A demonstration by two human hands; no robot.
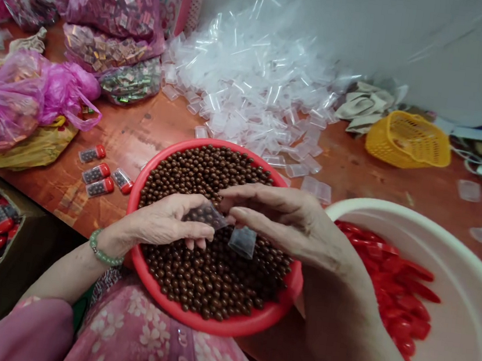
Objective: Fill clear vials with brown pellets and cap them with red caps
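My left hand [174,222] is closed on a small clear plastic case [205,215], gripped between thumb and fingers over the bowl. Close to the case's right end, my right hand [280,217] reaches in with fingers bent and a gap between its two visible fingertips; its other fingers are hidden. A second clear case [242,242] is just below my right hand; I cannot tell whether it touches the hand. Under both hands, glossy brown balls [206,284] fill a red bowl [141,276]. Several red-capped cases with dark balls inside [99,186] lie left of the bowl.
A heap of clear cases [257,83] covers the table's back. At right stand a white basin [457,347] with red caps [402,300] and a yellow basket [408,143]. Pink bags [117,7] sit back left; a cardboard box [14,270] of capped cases is at left.
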